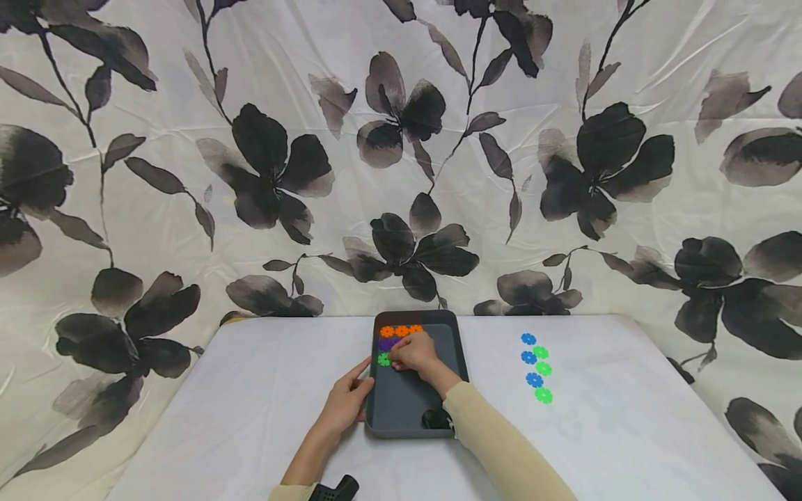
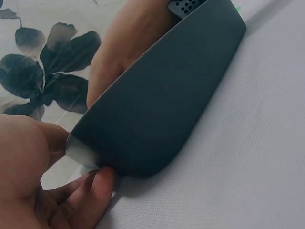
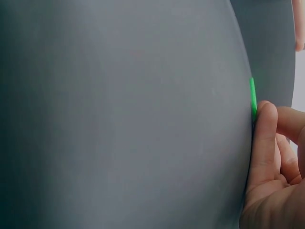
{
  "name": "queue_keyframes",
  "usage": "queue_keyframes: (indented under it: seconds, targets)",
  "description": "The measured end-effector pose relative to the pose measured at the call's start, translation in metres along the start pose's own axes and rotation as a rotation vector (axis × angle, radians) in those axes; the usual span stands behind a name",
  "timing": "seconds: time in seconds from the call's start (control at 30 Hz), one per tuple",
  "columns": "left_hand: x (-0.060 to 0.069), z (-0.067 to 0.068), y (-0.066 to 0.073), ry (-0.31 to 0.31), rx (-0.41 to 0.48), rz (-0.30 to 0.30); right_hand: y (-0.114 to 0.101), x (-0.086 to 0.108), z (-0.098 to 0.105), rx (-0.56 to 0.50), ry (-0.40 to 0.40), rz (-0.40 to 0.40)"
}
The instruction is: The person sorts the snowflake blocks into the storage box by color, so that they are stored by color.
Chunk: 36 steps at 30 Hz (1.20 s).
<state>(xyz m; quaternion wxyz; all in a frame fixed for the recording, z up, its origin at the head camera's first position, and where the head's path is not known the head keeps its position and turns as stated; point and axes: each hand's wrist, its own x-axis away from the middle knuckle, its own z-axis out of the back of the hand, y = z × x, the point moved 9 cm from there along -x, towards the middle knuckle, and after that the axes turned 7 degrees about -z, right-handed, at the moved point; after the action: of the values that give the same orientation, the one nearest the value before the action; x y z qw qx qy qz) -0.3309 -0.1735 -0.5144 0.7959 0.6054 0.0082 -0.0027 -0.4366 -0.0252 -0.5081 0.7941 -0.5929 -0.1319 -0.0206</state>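
A dark grey tray [image 1: 413, 410] lies on the white table. My left hand [image 1: 341, 400] grips its left wall, thumb near the rim and fingers low on the outside, as the left wrist view shows with the tray wall [image 2: 157, 90] filling the middle. My right hand [image 1: 418, 353] reaches into the tray, its thumb and fingertip meeting at the edge of a green flower-shaped disc [image 1: 383, 360]. That green disc [image 3: 253, 95] shows edge-on in the right wrist view. Above it lie purple discs [image 1: 386, 344], partly hidden by the hand, and a row of orange discs [image 1: 402, 331].
Right of the tray, blue discs [image 1: 529, 357] and green discs [image 1: 543, 369] lie in two loose columns on the table [image 1: 250, 376]. A small black object [image 1: 435, 419] shows by the right wrist. A floral cloth [image 1: 401, 174] hangs behind the table.
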Motion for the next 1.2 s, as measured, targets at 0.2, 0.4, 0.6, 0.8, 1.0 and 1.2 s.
queue_keyframes:
  seconds: [0.2, 0.4, 0.6, 0.8, 1.0, 1.2]
  targets:
    - [0.000, -0.003, -0.002, 0.000, -0.008, 0.005, 0.002, 0.003, 0.002, -0.010, 0.010, 0.006]
    - [0.000, -0.004, -0.002, -0.001, -0.019, 0.004, 0.003, 0.004, 0.004, -0.013, -0.003, 0.003]
    - [0.000, -0.005, 0.000, -0.001, -0.017, 0.000, -0.004, 0.011, 0.017, 0.002, -0.039, 0.013]
    - [0.000, -0.002, 0.000, 0.017, -0.018, 0.007, -0.023, 0.027, 0.040, 0.040, -0.063, 0.059]
    - [-0.002, 0.001, -0.003, 0.034, -0.025, 0.020, -0.027, 0.047, 0.068, 0.063, -0.078, 0.064]
    - [0.000, -0.001, -0.003, 0.024, -0.033, 0.021, -0.013, 0.064, 0.108, 0.097, -0.015, 0.016]
